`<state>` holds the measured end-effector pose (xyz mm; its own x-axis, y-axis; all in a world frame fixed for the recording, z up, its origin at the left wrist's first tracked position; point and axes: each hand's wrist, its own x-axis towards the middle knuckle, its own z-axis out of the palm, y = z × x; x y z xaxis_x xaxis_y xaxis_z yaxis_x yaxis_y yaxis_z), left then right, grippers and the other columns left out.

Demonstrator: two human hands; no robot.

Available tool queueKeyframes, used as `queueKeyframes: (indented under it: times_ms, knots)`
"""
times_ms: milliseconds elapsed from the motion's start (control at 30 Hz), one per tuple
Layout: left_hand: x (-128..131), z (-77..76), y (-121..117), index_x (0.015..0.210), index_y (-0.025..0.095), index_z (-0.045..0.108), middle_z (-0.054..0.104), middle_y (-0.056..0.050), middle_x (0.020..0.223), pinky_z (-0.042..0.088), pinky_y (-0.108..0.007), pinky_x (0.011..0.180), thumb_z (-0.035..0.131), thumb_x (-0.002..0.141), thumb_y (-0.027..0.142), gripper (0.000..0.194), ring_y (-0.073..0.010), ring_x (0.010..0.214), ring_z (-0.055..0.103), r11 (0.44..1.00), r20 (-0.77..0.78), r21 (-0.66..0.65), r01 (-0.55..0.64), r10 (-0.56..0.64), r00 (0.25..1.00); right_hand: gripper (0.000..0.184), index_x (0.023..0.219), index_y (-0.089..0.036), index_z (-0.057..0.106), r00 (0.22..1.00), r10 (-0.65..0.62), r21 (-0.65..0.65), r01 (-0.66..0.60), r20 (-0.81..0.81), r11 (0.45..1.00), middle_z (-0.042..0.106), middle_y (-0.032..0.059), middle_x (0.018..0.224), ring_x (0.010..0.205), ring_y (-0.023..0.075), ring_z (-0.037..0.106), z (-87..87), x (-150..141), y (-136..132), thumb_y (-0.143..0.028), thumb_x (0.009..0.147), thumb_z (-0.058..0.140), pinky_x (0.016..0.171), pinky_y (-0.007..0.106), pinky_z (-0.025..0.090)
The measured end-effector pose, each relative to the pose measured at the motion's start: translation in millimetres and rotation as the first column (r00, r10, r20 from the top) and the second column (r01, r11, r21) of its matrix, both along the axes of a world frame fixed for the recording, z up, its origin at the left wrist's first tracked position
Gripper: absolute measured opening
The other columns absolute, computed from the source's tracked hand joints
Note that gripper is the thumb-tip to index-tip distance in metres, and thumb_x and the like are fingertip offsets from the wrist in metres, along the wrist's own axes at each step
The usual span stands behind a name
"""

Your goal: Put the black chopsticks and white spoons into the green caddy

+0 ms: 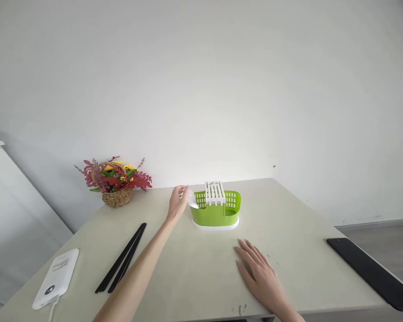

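Observation:
My left hand [177,202] is closed around a white spoon [192,199], its fingers pinching the upper end. The spoon is at the left end of a green utensil basket [208,218]; whether it touches the basket I cannot tell. The basket has slotted walls, a white base and a white slatted rack [215,193] across its top. My right hand [258,273] lies flat on the table, fingers spread, in front of the basket and to its right, holding nothing. Left of my left forearm lie several black chopsticks [122,259].
A wicker basket [117,198] of artificial flowers stands at the back left by the wall. A white power bank [57,278] with a cable lies at the front left. On the table's right edge is a flat black object [369,270]. A white cabinet [16,214] adjoins the left side.

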<state>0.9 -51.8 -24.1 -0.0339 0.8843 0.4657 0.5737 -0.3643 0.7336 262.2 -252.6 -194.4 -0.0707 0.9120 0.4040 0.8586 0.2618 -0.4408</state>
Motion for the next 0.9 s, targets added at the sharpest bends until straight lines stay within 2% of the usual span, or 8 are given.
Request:
queueKeyframes:
  times_ms: [133,233,367,567,700,900]
  knots:
    - [9.9,0.6,6.4,0.12,0.022,0.064,0.067,-0.013,0.133,0.048,-0.034,0.099,0.049,0.097,0.062,0.049,-0.0243,0.123,0.062,0.998,-0.03,-0.041,0.038,-0.039,0.999,0.044,0.146,-0.031,0.059,1.0,0.006,0.018,-0.006,-0.011,1.0,0.047,0.0009,0.16,0.15,0.0282,0.04,1.2,-0.5,0.0,-0.043,0.105,0.045,0.12,0.052,0.042]
    - [12.3,-1.0,9.1,0.118,0.022,0.066,0.066,-0.014,0.131,0.045,-0.037,0.102,0.059,0.091,0.061,0.048,-0.0273,0.125,0.06,0.998,-0.083,-0.05,0.028,-0.032,0.996,0.043,0.145,-0.031,0.059,1.0,0.011,0.028,-0.011,-0.023,1.0,0.049,0.0012,0.159,0.15,0.0283,0.04,2.9,-0.9,-0.4,-0.042,0.105,0.045,0.12,0.052,0.042]
    - [11.9,-3.0,11.6,0.11,0.022,0.069,0.069,-0.012,0.124,0.044,-0.041,0.104,0.075,0.079,0.048,0.041,-0.0298,0.122,0.06,0.998,-0.172,-0.047,0.036,-0.043,0.984,0.043,0.144,-0.031,0.06,0.999,0.017,0.02,-0.017,-0.029,1.0,0.048,0.0009,0.159,0.15,0.0281,0.04,4.6,-1.0,-1.0,-0.043,0.105,0.045,0.12,0.052,0.042]
    - [10.8,-5.2,8.0,0.106,0.022,0.071,0.069,-0.011,0.121,0.046,-0.042,0.105,0.073,0.077,0.036,0.033,-0.0294,0.12,0.061,0.998,-0.247,-0.007,0.065,-0.064,0.967,0.042,0.143,-0.032,0.061,0.999,0.018,0.045,-0.016,-0.039,0.999,0.049,0.0009,0.158,0.149,0.0278,0.041,4.2,-1.3,-1.2,-0.042,0.105,0.045,0.12,0.05,0.042]
    - [11.1,-7.1,4.7,0.11,0.021,0.071,0.066,-0.012,0.126,0.044,-0.043,0.109,0.071,0.077,0.034,0.035,-0.0299,0.123,0.059,0.998,-0.264,0.02,0.064,-0.056,0.963,0.042,0.144,-0.032,0.06,0.999,0.018,0.036,-0.017,-0.028,0.999,0.048,0.0002,0.159,0.15,0.0274,0.04,4.9,-1.8,-1.1,-0.042,0.106,0.044,0.12,0.051,0.041]
    - [12.1,-7.4,6.3,0.109,0.022,0.074,0.068,-0.012,0.119,0.045,-0.043,0.106,0.07,0.079,0.033,0.032,-0.0309,0.12,0.059,0.999,-0.278,0.038,0.028,-0.017,0.961,0.043,0.144,-0.032,0.06,0.999,0.015,0.034,-0.014,-0.03,0.999,0.049,0.0005,0.159,0.15,0.0278,0.04,6.0,-1.8,-0.8,-0.043,0.106,0.044,0.12,0.051,0.042]
